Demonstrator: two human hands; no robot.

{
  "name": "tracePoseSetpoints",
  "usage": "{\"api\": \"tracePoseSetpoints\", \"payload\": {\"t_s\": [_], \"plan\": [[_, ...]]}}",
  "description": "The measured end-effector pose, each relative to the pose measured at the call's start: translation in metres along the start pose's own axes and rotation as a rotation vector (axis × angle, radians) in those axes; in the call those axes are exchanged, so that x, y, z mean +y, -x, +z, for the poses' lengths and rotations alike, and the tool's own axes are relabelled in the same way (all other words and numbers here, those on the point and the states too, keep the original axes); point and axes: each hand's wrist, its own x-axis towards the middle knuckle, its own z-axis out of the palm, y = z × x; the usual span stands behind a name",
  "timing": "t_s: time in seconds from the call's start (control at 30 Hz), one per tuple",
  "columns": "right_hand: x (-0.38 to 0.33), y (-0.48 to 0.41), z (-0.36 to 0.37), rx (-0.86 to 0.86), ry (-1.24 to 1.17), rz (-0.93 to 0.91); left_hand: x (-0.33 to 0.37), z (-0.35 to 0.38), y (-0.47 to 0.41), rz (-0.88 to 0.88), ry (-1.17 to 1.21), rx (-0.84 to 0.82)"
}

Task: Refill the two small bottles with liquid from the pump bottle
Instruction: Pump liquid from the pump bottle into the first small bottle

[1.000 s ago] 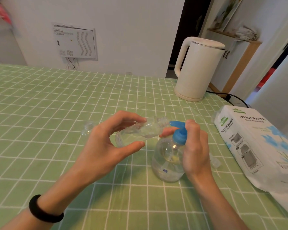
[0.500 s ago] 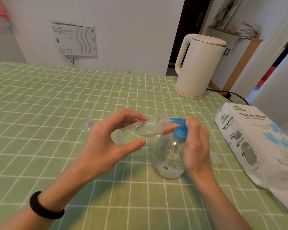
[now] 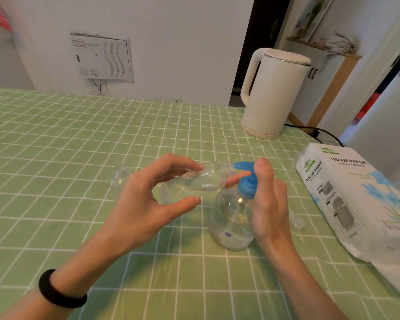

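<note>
A clear pump bottle (image 3: 231, 222) with a blue pump head (image 3: 246, 179) stands on the green checked tablecloth. My right hand (image 3: 267, 204) wraps the pump, its index finger on top of the blue head. My left hand (image 3: 146, 199) holds a small clear bottle (image 3: 192, 183) tilted on its side, its open neck right at the blue spout. A second small clear bottle (image 3: 118, 177) stands on the cloth to the left. A small clear cap (image 3: 297, 221) lies just right of my right hand.
A white electric kettle (image 3: 273, 95) stands at the back right, its cord running off the table edge. A tissue paper pack (image 3: 360, 204) lies along the right side. The table (image 3: 56, 146) stretches left and back to a white wall.
The pump head has risen a little under my right index finger. Both hands and the tilted small bottle stay in nearly the same place.
</note>
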Motion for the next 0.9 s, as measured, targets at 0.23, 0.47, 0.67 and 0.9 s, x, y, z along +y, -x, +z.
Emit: {"api": "tracePoseSetpoints", "payload": {"t_s": [0.23, 0.47, 0.67, 0.9], "plan": [[-0.0002, -0.0002, -0.0013, -0.015, 0.021, -0.005, 0.0013, -0.0007, -0.0002, 0.013, 0.009, 0.011], [-0.0018, 0.0005, 0.0007, -0.002, 0.008, 0.033, 0.0004, 0.0001, -0.0004, 0.021, 0.018, 0.006], [-0.0044, 0.0000, 0.0010, -0.004, 0.001, 0.015, -0.0001, -0.0005, -0.0003, 0.021, 0.024, 0.005], [-0.0020, 0.0006, 0.0001, 0.001, -0.006, 0.014, -0.0013, -0.0001, -0.0003, 0.025, 0.010, 0.004]]}}
